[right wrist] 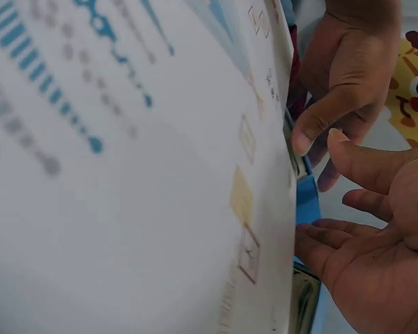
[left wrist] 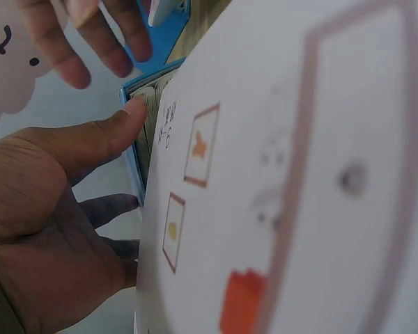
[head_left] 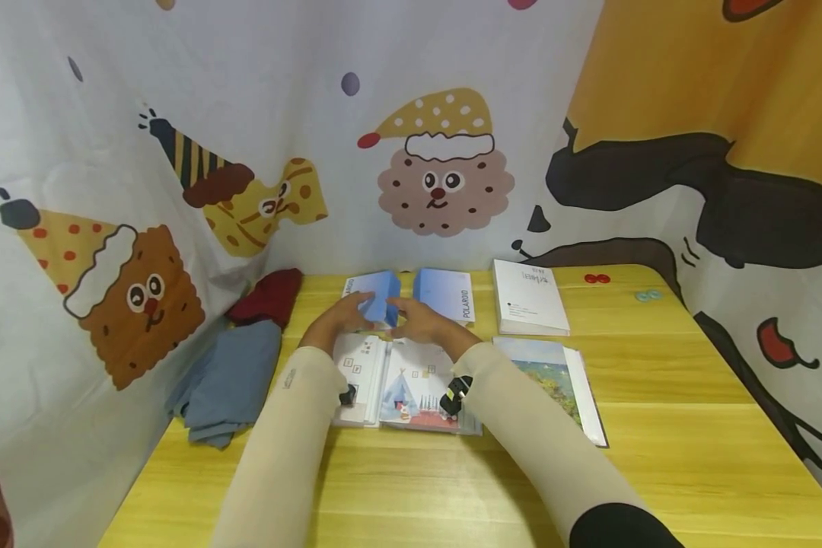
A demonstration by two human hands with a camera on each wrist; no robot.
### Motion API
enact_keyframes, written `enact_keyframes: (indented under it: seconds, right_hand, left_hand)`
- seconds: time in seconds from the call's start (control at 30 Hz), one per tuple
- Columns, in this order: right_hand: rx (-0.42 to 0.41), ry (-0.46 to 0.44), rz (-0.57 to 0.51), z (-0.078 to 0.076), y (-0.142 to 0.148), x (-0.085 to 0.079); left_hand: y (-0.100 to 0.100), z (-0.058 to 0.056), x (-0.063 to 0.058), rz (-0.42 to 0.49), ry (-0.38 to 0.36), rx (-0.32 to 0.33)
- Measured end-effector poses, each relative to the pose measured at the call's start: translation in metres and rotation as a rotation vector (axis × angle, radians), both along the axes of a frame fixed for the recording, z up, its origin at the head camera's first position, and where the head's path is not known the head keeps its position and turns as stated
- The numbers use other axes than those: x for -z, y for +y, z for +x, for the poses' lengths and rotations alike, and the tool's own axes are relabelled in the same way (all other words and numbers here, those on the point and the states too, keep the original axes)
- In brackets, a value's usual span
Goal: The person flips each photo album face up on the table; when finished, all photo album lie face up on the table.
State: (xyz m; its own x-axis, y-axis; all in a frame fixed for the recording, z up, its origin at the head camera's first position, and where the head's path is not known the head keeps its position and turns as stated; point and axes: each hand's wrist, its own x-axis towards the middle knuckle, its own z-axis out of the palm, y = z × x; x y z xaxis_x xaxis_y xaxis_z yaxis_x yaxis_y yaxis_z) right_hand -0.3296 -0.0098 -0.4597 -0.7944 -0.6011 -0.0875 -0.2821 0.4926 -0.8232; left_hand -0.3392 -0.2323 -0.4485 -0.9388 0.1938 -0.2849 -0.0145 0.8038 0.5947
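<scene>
At the back of the table, a blue-and-white Polaroid box (head_left: 382, 289) lies between my two hands. My left hand (head_left: 352, 310) is at its left side; in the left wrist view the thumb (left wrist: 115, 132) rests at the edge of the box's open end, fingers reaching along its side. Stacked card or paper edges (left wrist: 150, 104) show inside. My right hand (head_left: 423, 321) is at the box's right side, its fingers (right wrist: 327, 233) extended beside a blue flap (right wrist: 307, 200). Below both forearms lies an open illustrated book (head_left: 418, 380) with a tent picture.
Another Polaroid box (head_left: 445, 293) lies to the right, then a thick white book (head_left: 530, 301). A landscape-covered book (head_left: 548, 373) lies in front of that one. Folded blue-grey cloth (head_left: 236, 377) and dark red cloth (head_left: 270, 297) sit left. Red (head_left: 597, 278) and teal (head_left: 648, 295) small pieces lie far right.
</scene>
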Motion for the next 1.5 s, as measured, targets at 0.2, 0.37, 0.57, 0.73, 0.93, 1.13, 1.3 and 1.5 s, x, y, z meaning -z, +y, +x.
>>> enact_keyframes:
  seconds: [0.2, 0.37, 0.57, 0.73, 0.93, 1.13, 1.3, 1.5]
  right_hand:
    - [-0.007, 0.054, 0.041, 0.001, -0.001, 0.005]
    - [-0.032, 0.083, 0.083, 0.001, -0.004, 0.007]
    - [-0.042, 0.063, 0.082, 0.000, -0.004, 0.008]
    - [-0.048, 0.068, 0.068, 0.001, -0.002, 0.004]
    - [-0.059, 0.019, -0.120, 0.003, 0.000, -0.004]
    - [-0.052, -0.034, -0.304, 0.002, -0.006, -0.010]
    - [-0.030, -0.033, -0.321, 0.004, -0.014, -0.012]
    - [-0.083, -0.068, -0.289, 0.006, -0.020, -0.009]
  left_hand:
    - [0.002, 0.001, 0.006, -0.066, 0.063, 0.032]
    - [0.006, 0.000, 0.011, -0.114, 0.110, 0.030]
    - [0.008, -0.003, 0.015, -0.148, 0.128, 0.015]
    - [0.003, -0.002, 0.012, -0.100, 0.133, 0.055]
    - [-0.006, 0.001, 0.009, 0.074, 0.154, 0.082]
    - [-0.011, 0.005, 0.007, 0.333, 0.173, 0.004]
    - [-0.014, 0.009, 0.007, 0.539, 0.162, -0.061]
    - [-0.024, 0.010, 0.007, 0.600, 0.169, -0.095]
